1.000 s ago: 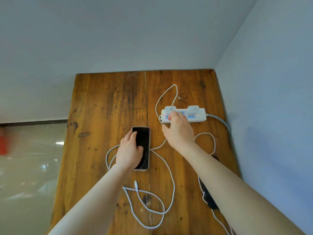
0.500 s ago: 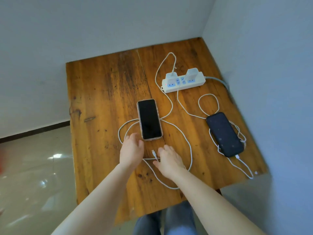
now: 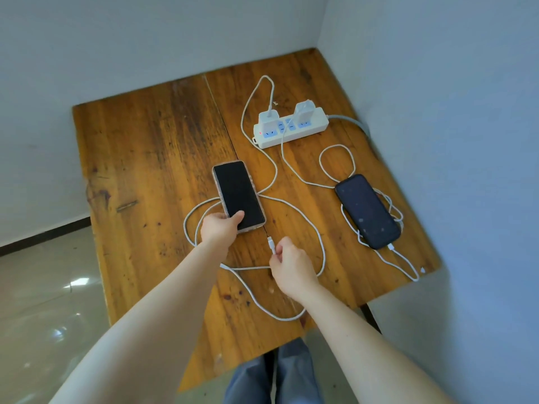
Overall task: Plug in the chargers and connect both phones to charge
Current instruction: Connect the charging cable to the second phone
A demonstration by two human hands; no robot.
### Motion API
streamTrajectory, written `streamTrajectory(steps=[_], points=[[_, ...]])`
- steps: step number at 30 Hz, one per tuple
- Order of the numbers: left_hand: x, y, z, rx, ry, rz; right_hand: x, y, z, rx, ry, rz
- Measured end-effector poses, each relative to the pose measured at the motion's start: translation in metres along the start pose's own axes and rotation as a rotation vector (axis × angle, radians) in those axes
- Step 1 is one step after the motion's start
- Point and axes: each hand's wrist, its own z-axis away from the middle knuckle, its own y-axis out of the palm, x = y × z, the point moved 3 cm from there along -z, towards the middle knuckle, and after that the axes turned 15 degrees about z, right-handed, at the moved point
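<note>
A white power strip (image 3: 306,130) lies at the back of the wooden table (image 3: 140,147), with two white chargers (image 3: 267,118) plugged into it. A dark-screened phone in a pale case (image 3: 236,193) rests at the table's middle; my left hand (image 3: 217,228) grips its near end, thumb on the screen. My right hand (image 3: 288,263) pinches the free connector end of a white cable (image 3: 270,242) just below that phone. A second black phone (image 3: 366,209) lies to the right with a white cable connector at its near end.
White cable loops (image 3: 320,252) spread over the table's middle and under the right phone. Walls close in behind and on the right. The table's near edge is just above my legs (image 3: 274,374). A shiny tiled floor (image 3: 43,301) lies to the left.
My right hand came back from the power strip and picked up the cable's connector. My left hand slid to the middle phone's near end. The view tilted down, showing the second phone.
</note>
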Motion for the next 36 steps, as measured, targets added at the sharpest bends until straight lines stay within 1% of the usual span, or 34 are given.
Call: streamTrajectory(steps=[3,5,8,11,14,17,22,28,36], points=[[-0.005,-0.009,0.011,-0.02,-0.031,0.146,-0.004,-0.011,0.001,0.035,0.021,-0.06],[-0.014,-0.016,0.023,0.004,-0.068,0.249,-0.003,-0.022,0.005,0.062,0.015,-0.095],[-0.028,-0.03,0.049,0.063,-0.183,0.434,0.006,-0.048,0.017,0.082,-0.018,-0.188],[-0.039,-0.047,0.084,0.143,-0.273,0.604,0.018,-0.085,0.036,0.028,-0.088,-0.261],[-0.046,-0.061,0.12,0.228,-0.294,0.766,0.028,-0.118,0.062,-0.041,-0.166,-0.277],[-0.052,-0.07,0.15,0.267,-0.287,0.884,0.032,-0.141,0.086,-0.05,-0.233,-0.283],[-0.054,-0.07,0.184,0.305,-0.256,0.983,0.039,-0.161,0.112,-0.014,-0.35,-0.283],[-0.06,-0.064,0.208,0.302,-0.23,1.035,0.047,-0.174,0.118,-0.164,-0.408,-0.185],[-0.066,-0.066,0.215,0.26,-0.204,1.041,0.054,-0.173,0.117,-0.277,-0.441,-0.113]])
